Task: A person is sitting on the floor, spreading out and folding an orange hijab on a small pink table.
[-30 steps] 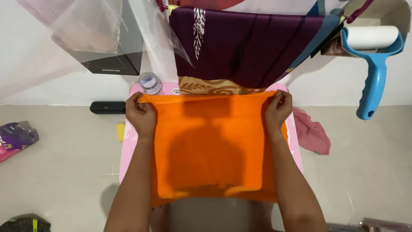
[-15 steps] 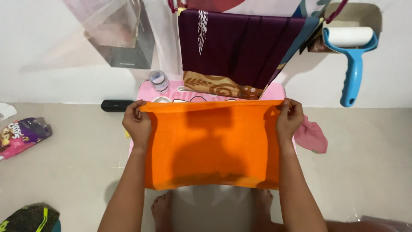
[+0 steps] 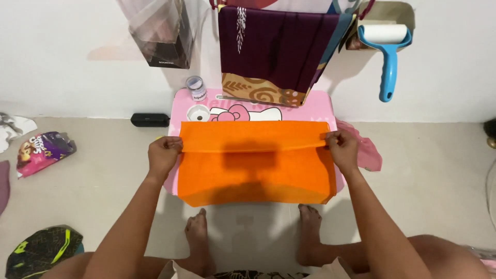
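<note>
Both ends of the orange cloth (image 3: 256, 163) are pinched, by the left hand (image 3: 164, 155) and right hand (image 3: 342, 149), over the pink table (image 3: 310, 106) (fold half laid). Uneven tension could skew the crease.

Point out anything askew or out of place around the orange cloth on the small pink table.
The orange cloth lies fairly square on the small pink table. A crumpled pink cloth slumps off the table's right edge, and a snack packet lies on the floor.
</note>
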